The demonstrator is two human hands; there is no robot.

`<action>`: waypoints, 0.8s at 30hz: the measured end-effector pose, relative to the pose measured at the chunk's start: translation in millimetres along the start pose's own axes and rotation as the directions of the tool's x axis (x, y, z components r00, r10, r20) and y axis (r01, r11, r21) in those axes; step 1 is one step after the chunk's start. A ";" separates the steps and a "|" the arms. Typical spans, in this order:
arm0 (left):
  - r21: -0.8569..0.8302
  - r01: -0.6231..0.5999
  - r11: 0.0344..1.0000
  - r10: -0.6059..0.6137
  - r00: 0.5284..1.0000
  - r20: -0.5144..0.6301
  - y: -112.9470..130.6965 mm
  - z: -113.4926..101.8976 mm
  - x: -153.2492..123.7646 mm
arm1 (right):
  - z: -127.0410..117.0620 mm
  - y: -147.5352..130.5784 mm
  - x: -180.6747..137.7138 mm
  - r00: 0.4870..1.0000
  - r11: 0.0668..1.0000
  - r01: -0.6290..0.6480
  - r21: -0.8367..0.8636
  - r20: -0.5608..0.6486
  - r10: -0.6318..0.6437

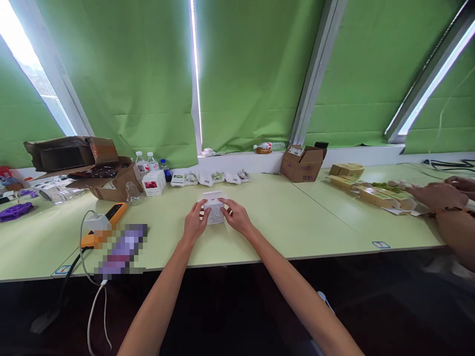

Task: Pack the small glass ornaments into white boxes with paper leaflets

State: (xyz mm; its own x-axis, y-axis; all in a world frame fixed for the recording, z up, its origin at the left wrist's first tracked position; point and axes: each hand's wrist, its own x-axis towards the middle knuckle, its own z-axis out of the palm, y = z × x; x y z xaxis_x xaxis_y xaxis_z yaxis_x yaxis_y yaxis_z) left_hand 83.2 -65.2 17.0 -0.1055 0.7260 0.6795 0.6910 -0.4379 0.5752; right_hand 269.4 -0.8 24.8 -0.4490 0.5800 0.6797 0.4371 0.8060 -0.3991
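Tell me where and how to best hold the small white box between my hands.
Likely best by its two side edges, just below the flap at the far end of the white box, the left hand coming from the left, the right hand from the right. Its straight sides face both hands, and that grip should leave the flap free.

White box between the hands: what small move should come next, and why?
Probably ease the flap a little farther back: it appears raised at the far edge of the white box, and the left hand and right hand have their fingers at the box's sides, close to that edge.
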 end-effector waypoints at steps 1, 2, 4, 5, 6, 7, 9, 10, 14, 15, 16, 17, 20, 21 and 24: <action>0.001 0.000 1.000 0.000 1.000 -0.002 0.1 -0.1 0.0 | -0.1 0.0 0.0 1.000 1.000 0.000 0.000 -0.001 0.000; 0.000 0.000 1.000 0.000 1.000 -0.004 0.1 0.0 0.0 | -0.1 0.0 -0.1 1.000 1.000 0.000 -0.001 -0.003 0.000; -0.006 -0.001 1.000 0.001 1.000 -0.005 -0.3 0.1 -0.1 | 0.1 0.1 -0.3 1.000 1.000 0.001 -0.003 -0.003 -0.001; -0.008 0.000 1.000 0.000 1.000 -0.004 -0.6 0.3 -0.2 | 0.2 0.2 -0.5 1.000 1.000 0.001 -0.004 -0.001 -0.001; -0.010 0.001 1.000 -0.001 1.000 -0.003 -1.0 0.3 -0.2 | 0.3 0.3 -0.6 1.000 1.000 0.000 -0.005 0.002 0.000; -0.010 0.004 1.000 -0.004 1.000 0.000 -1.3 0.4 -0.3 | 0.4 0.4 -0.7 1.000 1.000 0.000 -0.006 0.005 0.000; -0.009 0.009 1.000 -0.009 1.000 0.006 -1.6 0.3 -0.3 | 0.7 0.7 -0.7 1.000 1.000 0.001 -0.008 0.006 -0.001; -0.010 0.010 1.000 -0.010 1.000 0.009 -1.7 0.3 -0.2 | 0.9 0.8 -0.8 1.000 1.000 0.003 -0.009 0.004 -0.003; -0.017 0.010 1.000 -0.010 1.000 0.005 -1.8 0.3 0.1 | 1.1 1.2 -0.8 1.000 1.000 0.006 -0.019 -0.001 -0.006; -0.017 0.010 1.000 -0.010 1.000 0.003 -1.9 0.4 0.1 | 1.1 1.3 -0.8 1.000 1.000 0.006 -0.022 0.000 -0.006; -0.017 0.010 1.000 -0.010 1.000 0.002 -1.9 0.5 0.1 | 1.1 1.3 -0.9 1.000 1.000 0.005 -0.025 0.002 -0.005; -0.018 0.009 1.000 -0.009 1.000 0.002 -2.0 0.7 0.2 | 1.1 1.4 -0.9 1.000 1.000 0.005 -0.028 0.003 -0.005; -0.019 0.008 1.000 -0.008 1.000 0.001 -2.1 0.9 0.3 | 1.3 1.9 -0.9 1.000 0.999 0.007 -0.031 0.004 -0.007; -0.018 0.008 1.000 -0.008 1.000 0.000 -2.1 0.9 0.3 | 1.4 2.1 -1.0 1.000 1.000 0.006 -0.030 0.005 -0.006; -0.018 0.009 1.000 -0.009 1.000 0.002 -1.8 0.5 0.5 | 1.8 2.7 -1.0 1.000 1.000 -0.002 -0.017 0.008 0.002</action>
State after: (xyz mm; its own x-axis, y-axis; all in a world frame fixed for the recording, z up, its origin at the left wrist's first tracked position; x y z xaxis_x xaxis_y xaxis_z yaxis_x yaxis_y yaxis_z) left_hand 82.2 -63.8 16.1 -0.1103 0.7313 0.6731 0.6768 -0.4407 0.5897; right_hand 269.6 1.0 22.0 -0.4544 0.5830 0.6735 0.4511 0.8026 -0.3903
